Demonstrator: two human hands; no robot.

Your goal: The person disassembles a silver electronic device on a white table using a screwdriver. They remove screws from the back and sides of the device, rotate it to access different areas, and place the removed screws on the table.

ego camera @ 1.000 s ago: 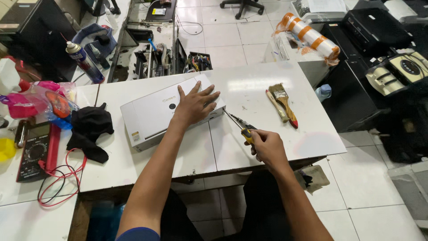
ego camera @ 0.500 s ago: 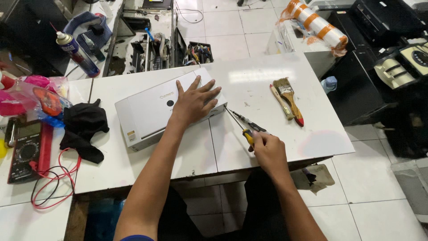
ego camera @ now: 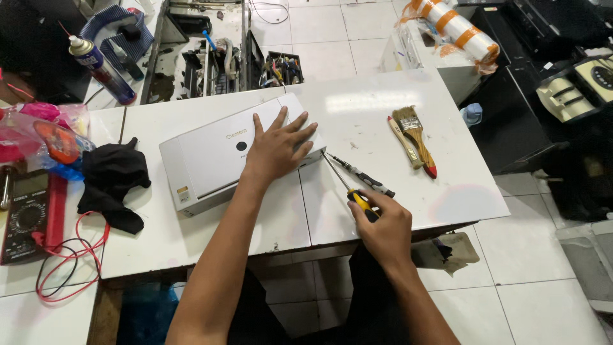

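On the white table (ego camera: pixel 191 243), the right hand (ego camera: pixel 383 233) hides its clamped screwdriver (ego camera: pixel 348 185) handle; left hand (ego camera: pixel 274 150) flat on printer (ego camera: pixel 211 160).

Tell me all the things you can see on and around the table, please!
printer: one, white, flat on the white table, left of middle
screwdrivers: two on the table right of the printer, a yellow-handled one in the right hand, a black-handled one lying beside it
paintbrushes: two, wooden handles, one with a red tip, lying side by side at the right
black cloth: one, left of the printer
meter: one, dark with red edge and red wires, far left
spray can: one, blue, upper left
taped roll: one, white with orange bands, upper right
left hand: flat on the printer
right hand: gripping the yellow screwdriver
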